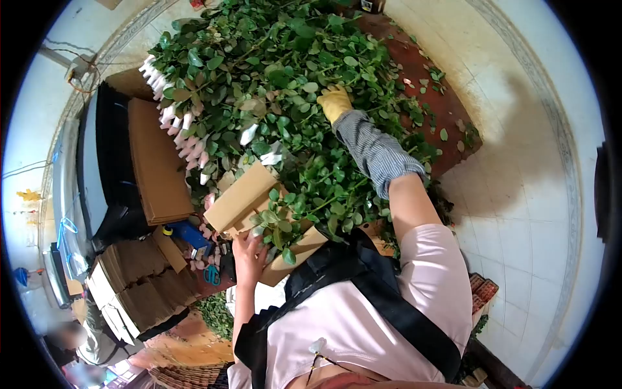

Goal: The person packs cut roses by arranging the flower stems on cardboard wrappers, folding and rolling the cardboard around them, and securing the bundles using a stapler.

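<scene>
My right hand [334, 104], in a yellow glove with a striped grey sleeve, reaches into a big heap of leafy rose stems [285, 71]. Its fingers curl closed among the leaves; the exact stem in them is partly hidden. Bare and low, my left hand [250, 254] has its fingers apart at the left end of a cardboard wrap [241, 198]. A pale rose bud [258, 231] shows just above those fingers. Leafy stems lie across the wrap. White-sleeved flower heads [191, 150] line the heap's left side, and a loose white-sleeved bud [248, 134] lies on the leaves.
Cardboard sheets [159, 162] stand at the left, above stacked folded cardboard [139, 275]. Blue scissors [212, 275] and a blue tape dispenser [189, 236] lie near my left arm. The reddish table edge [453, 139] borders a tiled wall. Another person [100, 337] is at the lower left.
</scene>
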Tool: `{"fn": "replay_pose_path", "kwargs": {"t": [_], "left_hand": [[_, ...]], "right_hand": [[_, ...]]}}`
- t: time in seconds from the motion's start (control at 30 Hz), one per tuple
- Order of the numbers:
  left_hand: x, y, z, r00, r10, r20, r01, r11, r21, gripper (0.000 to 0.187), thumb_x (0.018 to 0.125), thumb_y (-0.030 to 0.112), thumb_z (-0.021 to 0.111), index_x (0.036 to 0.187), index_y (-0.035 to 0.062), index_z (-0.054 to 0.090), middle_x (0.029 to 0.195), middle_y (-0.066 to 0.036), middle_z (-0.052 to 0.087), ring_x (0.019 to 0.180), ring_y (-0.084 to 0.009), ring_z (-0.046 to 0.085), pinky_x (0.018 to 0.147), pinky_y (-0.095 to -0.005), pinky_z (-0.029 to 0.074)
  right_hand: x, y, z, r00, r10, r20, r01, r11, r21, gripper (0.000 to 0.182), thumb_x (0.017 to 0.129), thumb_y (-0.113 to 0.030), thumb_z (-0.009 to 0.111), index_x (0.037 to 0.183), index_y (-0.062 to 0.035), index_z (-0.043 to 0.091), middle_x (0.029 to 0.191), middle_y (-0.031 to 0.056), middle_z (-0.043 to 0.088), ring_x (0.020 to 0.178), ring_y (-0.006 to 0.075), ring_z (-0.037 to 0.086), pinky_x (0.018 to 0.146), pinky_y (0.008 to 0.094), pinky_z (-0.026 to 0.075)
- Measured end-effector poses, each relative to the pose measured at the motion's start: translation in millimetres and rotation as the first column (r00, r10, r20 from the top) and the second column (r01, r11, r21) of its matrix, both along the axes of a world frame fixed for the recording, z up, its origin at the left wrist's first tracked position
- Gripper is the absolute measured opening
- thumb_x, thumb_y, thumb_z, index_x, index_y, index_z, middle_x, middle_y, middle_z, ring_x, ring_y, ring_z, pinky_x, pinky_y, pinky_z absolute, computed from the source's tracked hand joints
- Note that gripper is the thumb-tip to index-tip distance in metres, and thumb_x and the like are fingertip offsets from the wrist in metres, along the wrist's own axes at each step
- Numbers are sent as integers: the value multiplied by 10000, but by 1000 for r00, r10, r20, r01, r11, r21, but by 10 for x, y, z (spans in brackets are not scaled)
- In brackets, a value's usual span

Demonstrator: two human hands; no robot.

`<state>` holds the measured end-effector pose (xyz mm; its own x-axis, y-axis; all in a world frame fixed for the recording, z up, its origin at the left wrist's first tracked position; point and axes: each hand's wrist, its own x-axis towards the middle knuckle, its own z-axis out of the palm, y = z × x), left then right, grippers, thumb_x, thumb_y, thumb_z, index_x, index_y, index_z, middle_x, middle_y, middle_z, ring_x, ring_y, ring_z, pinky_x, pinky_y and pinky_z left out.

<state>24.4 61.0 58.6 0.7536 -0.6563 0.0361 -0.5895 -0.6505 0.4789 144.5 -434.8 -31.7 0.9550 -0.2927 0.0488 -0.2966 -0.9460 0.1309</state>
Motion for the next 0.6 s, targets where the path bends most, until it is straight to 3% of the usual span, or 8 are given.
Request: {"fn": "replay_pose_path", "kwargs": {"t": [0.03, 0.17, 0.23, 0.27, 0.3, 0.37, 0.5, 0.6], "left_hand": [[7, -7, 20, 999, -11, 32, 9, 999, 35, 342, 756, 64, 765, 1086, 64, 675, 1174, -197, 541, 1106, -408, 516, 970, -488, 422], [-8, -27, 28, 1000, 10, 11, -11, 999, 30, 381, 768, 81, 756, 1124, 66, 618, 1220, -204, 508, 1122, -410, 495, 971, -491, 408], [-8, -20, 15, 1000, 18, -14, -18, 1000, 7, 391, 774, 53, 744, 1133, 58, 590, 1259, -199, 497, 1137, -421, 485, 976, -498, 403], [4, -4, -16, 999, 12, -42, -14, 999, -41, 382, 791, 47, 735, 1141, 47, 581, 1293, -190, 494, 1161, -423, 479, 987, -496, 406], [18, 7, -48, 998, 0, -70, -7, 996, -89, 374, 808, 41, 727, 1148, 36, 572, 1327, -182, 491, 1185, -424, 473, 998, -494, 409], [8, 58, -144, 993, 39, -109, -55, 989, -138, 377, 810, 40, 735, 1151, 39, 576, 1355, -158, 498, 1207, -395, 472, 996, -473, 419], [6, 105, -266, 994, 63, -94, -75, 989, -129, 440, 786, 95, 763, 1170, -4, 572, 1252, -208, 529, 1153, -418, 499, 995, -477, 407], [43, 136, -201, 1000, 23, 1, -23, 997, 70, 560, 772, 193, 788, 1223, -35, 548, 1169, -224, 572, 1121, -419, 533, 997, -471, 412]], "right_hand": [[64, 62, 386, 978, -44, -203, 61, 995, 76, 353, 957, -121, 560, 1299, -193, 607, 1395, 49, 548, 1334, 224, 455, 1165, 416, 300], [-230, 96, 1057, 793, -10, 609, 2, 1000, 15, 180, 847, -102, 654, 1012, -124, 723, 1037, 43, 702, 1062, 260, 615, 1059, 402, 409], [-386, 59, 1406, 680, 169, 714, -331, 939, 93, 272, 784, -23, 703, 1038, -116, 717, 992, 60, 695, 969, 285, 629, 990, 399, 462], [-441, 107, 1483, 676, 144, 722, -493, 817, 300, 346, 757, 47, 703, 1057, -126, 716, 996, 60, 710, 951, 278, 653, 910, 401, 521], [-585, 170, 1557, 827, 108, 552, -426, 761, 490, 364, 771, 52, 692, 1074, -147, 719, 1048, 63, 727, 969, 251, 673, 874, 400, 552], [-833, 526, 1840, 921, 231, 313, -363, 800, 477, 369, 792, 20, 702, 1105, -175, 720, 1095, 79, 724, 1003, 234, 682, 890, 393, 561], [-1215, 1139, 1269, 943, 331, 44, -273, 692, 668, 372, 910, 5, 597, 1196, -210, 702, 1155, 90, 708, 1032, 256, 686, 928, 357, 551], [-1354, 1451, 695, 890, 341, -303, -165, 860, 482, 346, 953, -9, 541, 1204, -190, 696, 1173, 69, 706, 1017, 252, 689, 876, 359, 563]]}}
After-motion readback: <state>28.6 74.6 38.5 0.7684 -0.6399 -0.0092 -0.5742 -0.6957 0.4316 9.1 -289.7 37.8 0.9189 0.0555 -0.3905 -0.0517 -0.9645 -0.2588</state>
